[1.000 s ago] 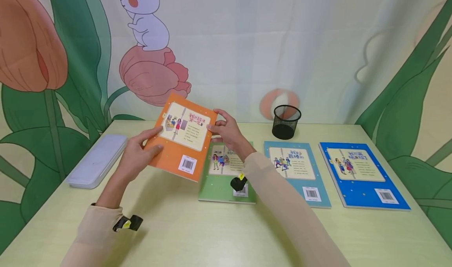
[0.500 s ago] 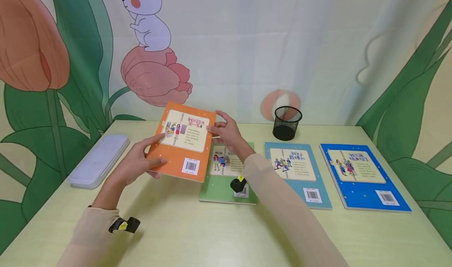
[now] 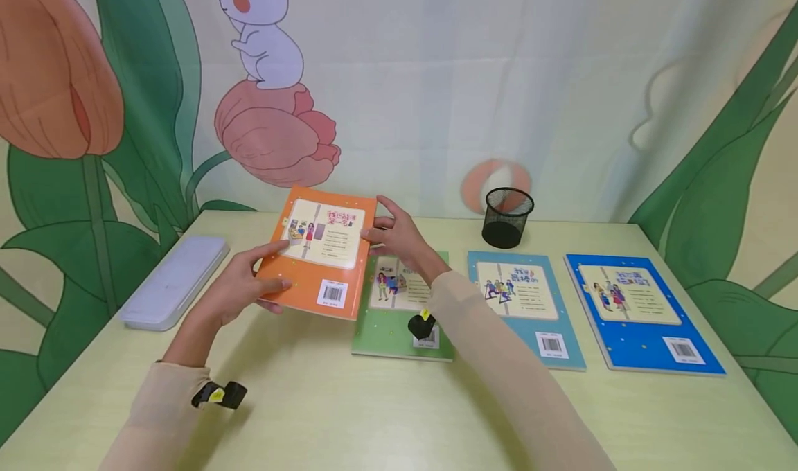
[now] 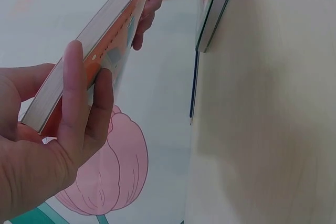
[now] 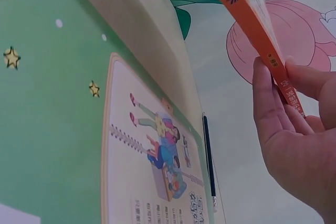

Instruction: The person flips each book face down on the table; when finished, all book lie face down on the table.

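Note:
An orange book (image 3: 324, 253) is held up off the table between both hands, its back cover with a barcode facing the head camera. My left hand (image 3: 240, 284) grips its lower left, thumb over the cover and other fingers underneath. At the upper right edge, my right hand (image 3: 402, 235) pinches the book between thumb and fingers. The left wrist view shows the page edges of the orange book (image 4: 94, 45); its spine (image 5: 262, 40) appears in the right wrist view. Below the right hand lies a green book (image 3: 386, 332), partly covered by the right arm and the orange book.
To the right lie a light blue book (image 3: 564, 318) and a dark blue book (image 3: 642, 343). A black mesh pen holder (image 3: 503, 230) stands behind them. A white pencil case (image 3: 174, 284) sits at the left. A dark pencil (image 5: 209, 153) lies beyond the green book.
The orange book has turned slightly counterclockwise in the head view, and its top edge has come down a little. Both hands keep their hold; the other books stay put.

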The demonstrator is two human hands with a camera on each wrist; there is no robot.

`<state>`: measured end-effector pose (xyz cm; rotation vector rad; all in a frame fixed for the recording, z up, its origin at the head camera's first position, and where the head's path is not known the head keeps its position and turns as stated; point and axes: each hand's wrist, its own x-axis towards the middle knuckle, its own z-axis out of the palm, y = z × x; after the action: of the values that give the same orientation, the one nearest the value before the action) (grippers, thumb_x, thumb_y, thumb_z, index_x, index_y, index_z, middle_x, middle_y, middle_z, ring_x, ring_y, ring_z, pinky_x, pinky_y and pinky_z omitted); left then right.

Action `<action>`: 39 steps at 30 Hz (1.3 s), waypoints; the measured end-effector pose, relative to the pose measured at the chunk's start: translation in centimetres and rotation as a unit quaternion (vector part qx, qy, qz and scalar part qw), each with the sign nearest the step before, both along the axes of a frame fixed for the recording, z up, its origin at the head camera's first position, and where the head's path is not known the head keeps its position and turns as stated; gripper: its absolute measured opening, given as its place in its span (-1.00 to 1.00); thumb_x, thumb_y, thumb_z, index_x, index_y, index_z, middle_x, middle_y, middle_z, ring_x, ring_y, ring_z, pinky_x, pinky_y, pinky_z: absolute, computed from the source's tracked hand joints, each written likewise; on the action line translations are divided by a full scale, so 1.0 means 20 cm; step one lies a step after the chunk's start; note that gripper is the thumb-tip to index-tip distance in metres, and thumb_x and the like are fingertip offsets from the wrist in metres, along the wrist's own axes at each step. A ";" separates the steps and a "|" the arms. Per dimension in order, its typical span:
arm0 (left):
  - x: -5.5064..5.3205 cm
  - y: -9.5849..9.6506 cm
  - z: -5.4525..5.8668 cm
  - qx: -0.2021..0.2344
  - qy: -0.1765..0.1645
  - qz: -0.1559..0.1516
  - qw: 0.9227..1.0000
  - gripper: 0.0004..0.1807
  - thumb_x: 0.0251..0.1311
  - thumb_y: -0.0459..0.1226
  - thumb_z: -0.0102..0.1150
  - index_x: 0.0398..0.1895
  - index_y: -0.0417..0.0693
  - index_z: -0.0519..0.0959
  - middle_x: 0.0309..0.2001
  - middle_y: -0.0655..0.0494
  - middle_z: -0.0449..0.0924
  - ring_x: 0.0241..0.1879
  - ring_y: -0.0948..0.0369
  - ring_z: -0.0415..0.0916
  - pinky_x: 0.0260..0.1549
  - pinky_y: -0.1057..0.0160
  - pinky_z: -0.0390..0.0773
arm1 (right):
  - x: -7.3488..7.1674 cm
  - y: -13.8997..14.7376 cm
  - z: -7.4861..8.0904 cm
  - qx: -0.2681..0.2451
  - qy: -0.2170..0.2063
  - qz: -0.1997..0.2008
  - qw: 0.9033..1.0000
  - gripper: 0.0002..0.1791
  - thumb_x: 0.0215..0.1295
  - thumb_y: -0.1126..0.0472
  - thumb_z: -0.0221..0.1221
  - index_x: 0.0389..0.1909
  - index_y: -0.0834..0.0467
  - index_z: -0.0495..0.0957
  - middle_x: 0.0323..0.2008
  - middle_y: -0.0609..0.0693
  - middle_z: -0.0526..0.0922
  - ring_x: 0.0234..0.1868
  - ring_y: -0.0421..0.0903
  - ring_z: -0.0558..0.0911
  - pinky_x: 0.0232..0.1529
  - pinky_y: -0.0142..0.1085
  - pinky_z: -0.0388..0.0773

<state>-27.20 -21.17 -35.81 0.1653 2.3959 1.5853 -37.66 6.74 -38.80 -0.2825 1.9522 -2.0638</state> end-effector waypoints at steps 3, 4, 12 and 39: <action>-0.01 -0.02 -0.01 -0.004 -0.001 -0.003 1.000 -0.13 0.27 -0.43 0.24 0.59 -0.01 0.06 0.42 -0.36 0.05 -0.20 0.10 0.61 -0.36 0.12 0.73 | 0.00 -0.01 0.00 0.002 -0.004 0.004 1.000 -0.01 0.32 0.44 0.23 0.60 -0.18 -0.05 0.12 0.16 0.63 -0.25 -0.13 0.71 0.00 0.05 0.67; -0.01 -0.02 -0.01 -0.010 -0.003 -0.003 1.000 -0.14 0.28 -0.43 0.23 0.59 -0.02 0.06 0.42 -0.36 0.05 -0.20 0.10 0.61 -0.36 0.13 0.73 | 0.00 -0.02 0.00 0.003 -0.008 0.005 1.000 0.00 0.31 0.45 0.23 0.60 -0.17 -0.06 0.17 0.18 0.61 -0.22 -0.11 0.71 -0.04 -0.01 0.70; -0.03 -0.08 -0.05 -0.062 -0.056 -0.003 0.997 -0.15 0.31 -0.39 0.22 0.59 -0.01 0.04 0.49 -0.39 -0.10 -0.03 -0.03 0.56 -0.30 0.16 0.72 | -0.02 -0.07 -0.06 0.036 -0.018 0.029 0.999 0.04 0.28 0.51 0.22 0.61 -0.14 -0.10 0.29 0.23 0.52 0.00 0.10 0.72 -0.02 -0.02 0.69; -0.08 -0.20 -0.18 -0.153 -0.089 -0.030 0.984 -0.24 0.23 -0.41 0.28 0.49 -0.21 0.23 0.46 -0.40 -0.02 0.00 -0.07 0.49 -0.27 0.16 0.73 | -0.04 -0.26 -0.22 0.128 -0.024 0.022 0.991 0.04 0.25 0.46 0.28 0.61 0.01 -0.11 0.12 0.23 0.63 -0.40 -0.07 0.74 -0.27 -0.23 0.73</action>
<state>-28.89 -25.14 -39.44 0.0324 2.4283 1.1353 -38.39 1.58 -43.22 -0.2142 2.1311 -1.7515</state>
